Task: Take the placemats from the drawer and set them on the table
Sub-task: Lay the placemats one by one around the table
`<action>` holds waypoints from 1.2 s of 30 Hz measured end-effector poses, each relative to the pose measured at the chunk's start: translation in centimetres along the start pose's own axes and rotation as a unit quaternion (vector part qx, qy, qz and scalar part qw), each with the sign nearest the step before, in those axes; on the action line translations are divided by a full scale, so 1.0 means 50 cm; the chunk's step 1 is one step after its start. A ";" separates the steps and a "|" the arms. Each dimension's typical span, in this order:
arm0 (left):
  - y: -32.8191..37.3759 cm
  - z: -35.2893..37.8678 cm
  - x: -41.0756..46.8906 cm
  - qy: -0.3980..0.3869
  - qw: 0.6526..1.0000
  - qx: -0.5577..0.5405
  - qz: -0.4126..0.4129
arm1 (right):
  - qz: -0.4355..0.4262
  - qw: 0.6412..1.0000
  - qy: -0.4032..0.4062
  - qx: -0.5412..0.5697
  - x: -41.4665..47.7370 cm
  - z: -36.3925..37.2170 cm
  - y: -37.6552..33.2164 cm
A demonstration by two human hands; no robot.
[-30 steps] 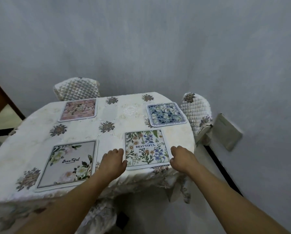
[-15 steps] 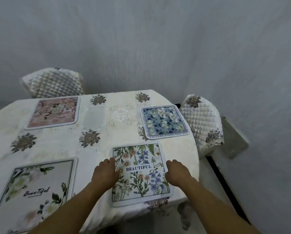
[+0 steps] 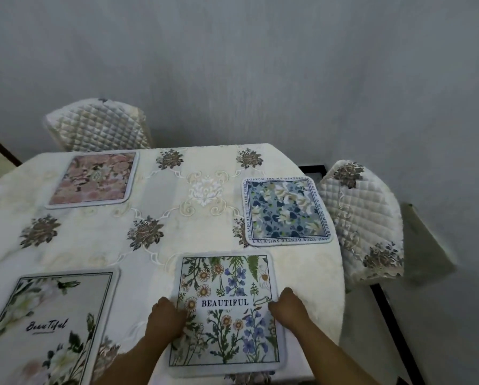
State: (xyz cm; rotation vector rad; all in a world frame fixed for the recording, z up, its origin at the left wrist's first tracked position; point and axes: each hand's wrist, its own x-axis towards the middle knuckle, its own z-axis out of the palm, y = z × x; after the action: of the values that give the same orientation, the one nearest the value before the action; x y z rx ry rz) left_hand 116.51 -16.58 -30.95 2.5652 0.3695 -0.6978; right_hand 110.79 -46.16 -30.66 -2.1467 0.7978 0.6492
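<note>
Placemat [image 3: 227, 309] with wildflowers lies flat at the table's [image 3: 94, 245] near edge. The left hand [image 3: 166, 318] and right hand [image 3: 287, 307] rest on its side edges, fingers bent, grip impossible to tell. Farther off lie a blue placemat [image 3: 287, 211] and a pink placemat [image 3: 94, 177].

The surface [image 3: 333, 276] is covered by a cream embroidered tablecloth [image 3: 99, 245] with brown flower motifs. Four placemats lie flat on the cloth, apart from one another. A pink floral placemat [image 3: 94, 179] is far left and a blue floral placemat [image 3: 287, 211] with a lettered border far right. A grey "Beau Tiful" placemat [image 3: 46, 323] is near left and a wildflower "BEAUTIFUL" placemat [image 3: 227, 315] near right, close to the near rim.
</note>
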 end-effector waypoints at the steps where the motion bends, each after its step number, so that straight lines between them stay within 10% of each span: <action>1: -0.004 0.004 0.005 0.007 1.000 -0.022 -0.019 | 0.011 1.000 0.000 0.022 0.012 -0.001 0.000; 19: -0.018 -0.113 -0.113 0.180 0.978 -0.089 -0.053 | -0.231 0.970 0.042 0.060 -0.002 -0.013 -0.207; 36: -0.601 -0.266 -0.667 0.424 0.855 -0.197 -0.224 | -0.483 0.863 -0.128 -0.077 -0.511 0.451 -0.452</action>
State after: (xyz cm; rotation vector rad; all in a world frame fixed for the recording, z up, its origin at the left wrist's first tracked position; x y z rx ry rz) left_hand 83.16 11.32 -13.62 2.2412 1.2678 0.4157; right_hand 105.17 -8.09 -16.85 -2.1792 -0.5091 0.4275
